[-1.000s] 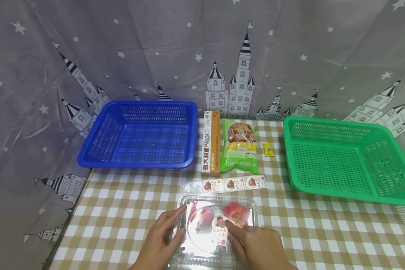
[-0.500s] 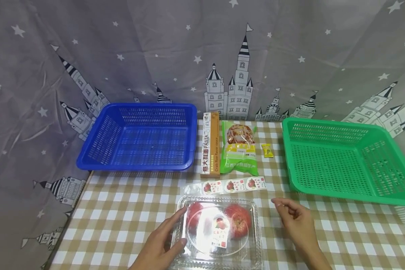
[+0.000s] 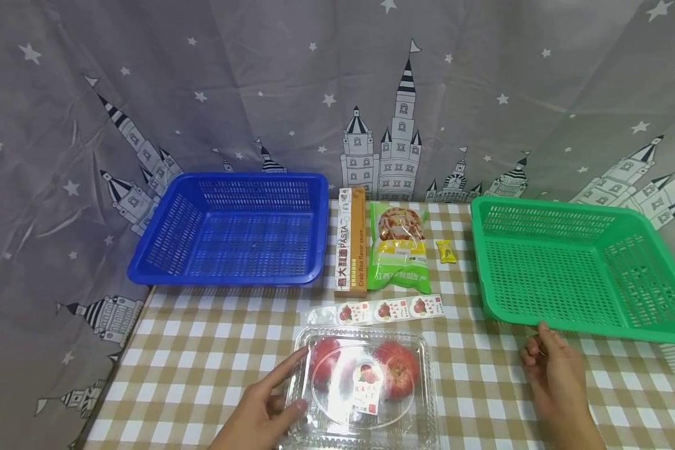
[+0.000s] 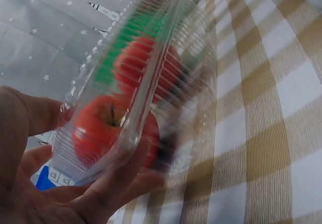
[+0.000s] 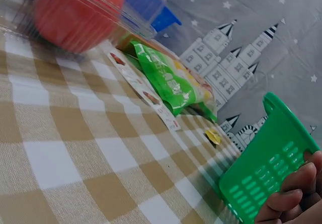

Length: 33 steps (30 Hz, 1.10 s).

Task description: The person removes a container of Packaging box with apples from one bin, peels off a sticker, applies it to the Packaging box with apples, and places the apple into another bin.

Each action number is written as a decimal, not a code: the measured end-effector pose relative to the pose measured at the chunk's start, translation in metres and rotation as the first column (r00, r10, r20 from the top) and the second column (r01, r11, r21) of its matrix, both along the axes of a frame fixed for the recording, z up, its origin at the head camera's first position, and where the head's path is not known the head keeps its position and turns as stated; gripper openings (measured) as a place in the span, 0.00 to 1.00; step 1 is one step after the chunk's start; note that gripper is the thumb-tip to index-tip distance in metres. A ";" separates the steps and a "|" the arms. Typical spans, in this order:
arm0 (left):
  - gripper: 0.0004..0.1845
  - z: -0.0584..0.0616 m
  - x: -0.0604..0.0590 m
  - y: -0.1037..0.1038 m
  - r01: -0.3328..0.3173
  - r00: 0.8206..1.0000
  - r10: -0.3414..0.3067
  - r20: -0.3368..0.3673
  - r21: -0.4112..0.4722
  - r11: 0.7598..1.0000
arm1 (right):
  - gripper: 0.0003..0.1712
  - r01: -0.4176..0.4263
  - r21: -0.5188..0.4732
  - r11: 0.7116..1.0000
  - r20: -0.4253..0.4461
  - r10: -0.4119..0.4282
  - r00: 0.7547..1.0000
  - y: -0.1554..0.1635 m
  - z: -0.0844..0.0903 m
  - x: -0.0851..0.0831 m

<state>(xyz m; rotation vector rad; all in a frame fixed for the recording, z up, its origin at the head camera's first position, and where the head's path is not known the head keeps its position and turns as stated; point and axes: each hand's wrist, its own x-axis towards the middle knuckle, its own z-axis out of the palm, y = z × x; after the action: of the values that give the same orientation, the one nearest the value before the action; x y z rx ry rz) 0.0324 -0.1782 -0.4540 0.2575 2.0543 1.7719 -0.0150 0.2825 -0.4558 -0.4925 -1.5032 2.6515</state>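
Note:
A clear plastic clamshell box (image 3: 365, 425) with red apples (image 3: 398, 370) inside lies at the front of the table. An apple-picture label (image 3: 365, 390) is stuck on its lid. My left hand (image 3: 261, 403) grips the box's left side, as the left wrist view shows with fingers around its corner. At the green basket's (image 3: 551, 275) front rim is my right hand (image 3: 559, 375), its fingers loosely curled. In the right wrist view its fingertips overlap the rim; whether they touch it I cannot tell.
Behind the box lies a strip of labels (image 3: 390, 310). Farther back are a pasta box (image 3: 351, 240), a green food bag (image 3: 399, 250) and a small yellow packet (image 3: 445, 251). A blue basket (image 3: 230, 275) stands at the back left.
My right hand has let go of the label on the lid and moved right to the green basket's front rim. My left hand has stayed at the box's left side.

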 end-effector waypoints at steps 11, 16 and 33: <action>0.39 0.008 0.000 0.004 -0.091 0.988 0.078 0.130 0.095 0.991 | 0.15 -0.051 -0.075 0.996 -0.106 0.043 0.993 0.008 -0.006 0.001; 0.39 0.014 -0.005 0.006 -0.089 0.986 0.072 0.148 0.112 0.990 | 0.15 -0.040 -0.058 0.998 -0.121 0.033 0.992 0.008 -0.008 0.001; 0.38 0.074 -0.060 0.030 -0.124 0.976 0.149 -0.162 0.152 0.981 | 0.17 -0.017 0.083 0.996 -0.072 0.022 0.997 0.009 -0.006 -0.003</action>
<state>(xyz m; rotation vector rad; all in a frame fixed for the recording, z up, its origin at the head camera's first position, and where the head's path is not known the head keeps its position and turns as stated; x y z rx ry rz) -0.0277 -0.1482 -0.3803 0.3287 2.1118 2.0478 -0.0177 0.2920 -0.4619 -0.3736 -1.5957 2.5793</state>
